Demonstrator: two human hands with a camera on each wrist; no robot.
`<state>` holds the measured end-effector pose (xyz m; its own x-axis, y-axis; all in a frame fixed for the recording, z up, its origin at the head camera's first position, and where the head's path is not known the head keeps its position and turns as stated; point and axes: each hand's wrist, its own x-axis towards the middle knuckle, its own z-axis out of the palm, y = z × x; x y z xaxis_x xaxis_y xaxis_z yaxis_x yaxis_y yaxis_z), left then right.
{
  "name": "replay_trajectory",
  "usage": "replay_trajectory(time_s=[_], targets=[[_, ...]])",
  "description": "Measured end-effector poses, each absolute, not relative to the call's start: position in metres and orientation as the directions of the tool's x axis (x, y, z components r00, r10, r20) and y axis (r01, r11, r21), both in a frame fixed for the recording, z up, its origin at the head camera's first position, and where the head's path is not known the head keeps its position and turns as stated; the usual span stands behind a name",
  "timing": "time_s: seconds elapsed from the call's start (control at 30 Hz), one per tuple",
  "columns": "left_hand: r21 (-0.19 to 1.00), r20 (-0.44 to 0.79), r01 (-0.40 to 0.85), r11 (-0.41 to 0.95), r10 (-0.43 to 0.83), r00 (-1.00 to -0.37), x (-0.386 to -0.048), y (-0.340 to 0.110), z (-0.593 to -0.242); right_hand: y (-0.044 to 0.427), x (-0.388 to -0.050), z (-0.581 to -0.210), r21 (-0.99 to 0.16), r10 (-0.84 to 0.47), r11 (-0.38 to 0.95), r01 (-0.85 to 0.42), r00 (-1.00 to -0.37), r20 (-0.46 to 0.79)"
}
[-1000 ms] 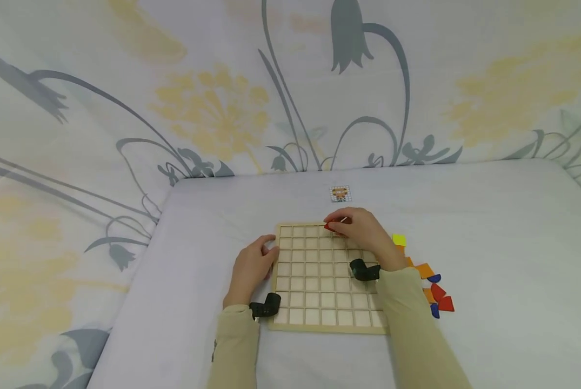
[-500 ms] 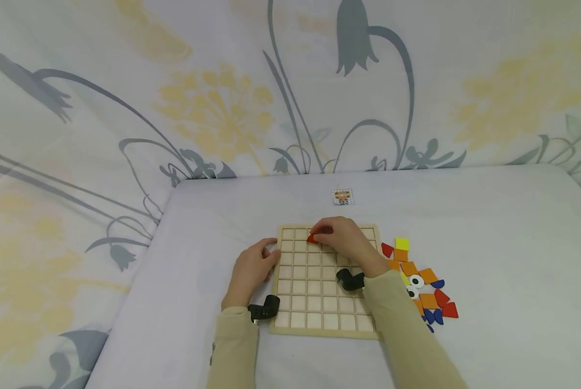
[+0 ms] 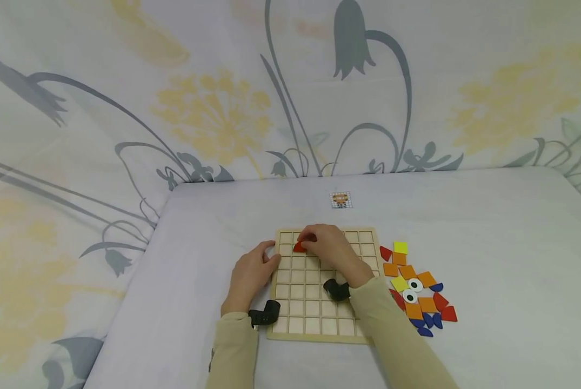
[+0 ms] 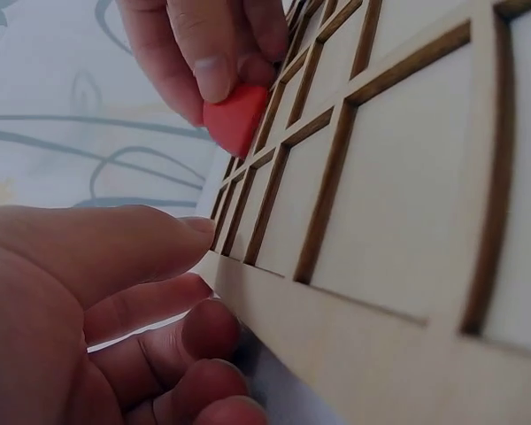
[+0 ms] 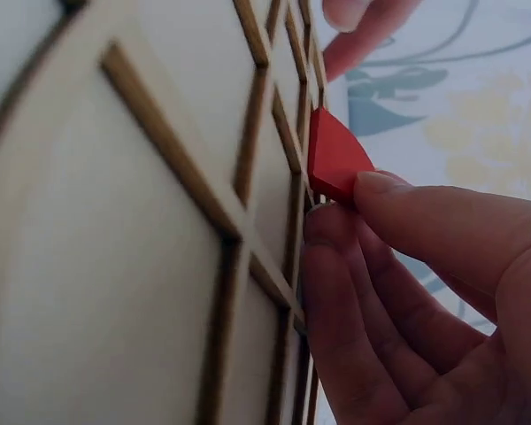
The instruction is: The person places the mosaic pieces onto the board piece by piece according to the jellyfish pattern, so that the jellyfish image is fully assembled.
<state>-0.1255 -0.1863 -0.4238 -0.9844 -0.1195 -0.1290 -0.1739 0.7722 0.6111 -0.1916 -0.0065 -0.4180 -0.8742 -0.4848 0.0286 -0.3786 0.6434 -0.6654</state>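
The wooden grid board (image 3: pixel 297 292) lies flat on a white cloth (image 3: pixel 514 259). The right hand (image 3: pixel 330 247) grasps a red piece (image 3: pixel 298 248) between thumb and fingers, above the second column from the board's left edge, near the second row from its far edge. The piece is fan-shaped: its rounded side faces the board's far-left corner, its visible tip points toward the left edge, and a straight side runs roughly parallel to the near edge. Fingers cover its right end, so the full long axis cannot be told, nor whether it touches the board. The left hand (image 3: pixel 248 278) grasps no loose piece; its thumb rests on the board's left rim, the other fingers loosely bent beside that edge. Just right of the board lie a yellow square (image 3: pixel 400 247), orange squares (image 3: pixel 390 269), blue rounded pieces (image 3: pixel 425 332), further red pieces (image 3: pixel 448 314) and two white discs (image 3: pixel 409 296) with dark centres. Beyond the board's far edge, well apart from it, lies a small patterned card (image 3: pixel 341 200).
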Motion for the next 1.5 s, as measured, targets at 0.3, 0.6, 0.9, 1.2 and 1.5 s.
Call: replay_trajectory(time_s=[0.3, 0.6, 0.9, 1.2, 1.5], targets=[[0.6, -0.112, -0.156, 0.784, -0.111, -0.988, -0.126, -0.185, -0.425, -0.01, -0.187, -0.42, -0.601, -0.487, 0.683, -0.415, -0.872, 0.048], [0.597, -0.125, -0.166, 0.785, -0.114, -0.986, -0.126, -0.186, -0.423, -0.012, -0.184, -0.419, -0.566, -0.504, 0.689, -0.452, -0.861, 0.074], [0.558, -0.116, -0.18, 0.81, -0.138, -0.984, -0.128, -0.184, -0.424, -0.013, -0.185, -0.418, -0.597, -0.502, 0.687, -0.414, -0.865, 0.023], [0.486, -0.162, -0.264, 0.833, -0.211, -0.964, -0.126, -0.178, -0.419, -0.002, -0.189, -0.407, -0.656, -0.595, 0.614, -0.439, -0.804, -0.018], [0.485, -0.158, -0.261, 0.835, -0.209, -0.965, -0.126, -0.174, -0.421, 0.038, -0.189, -0.388, -0.765, -0.631, 0.559, -0.32, -0.763, -0.142]])
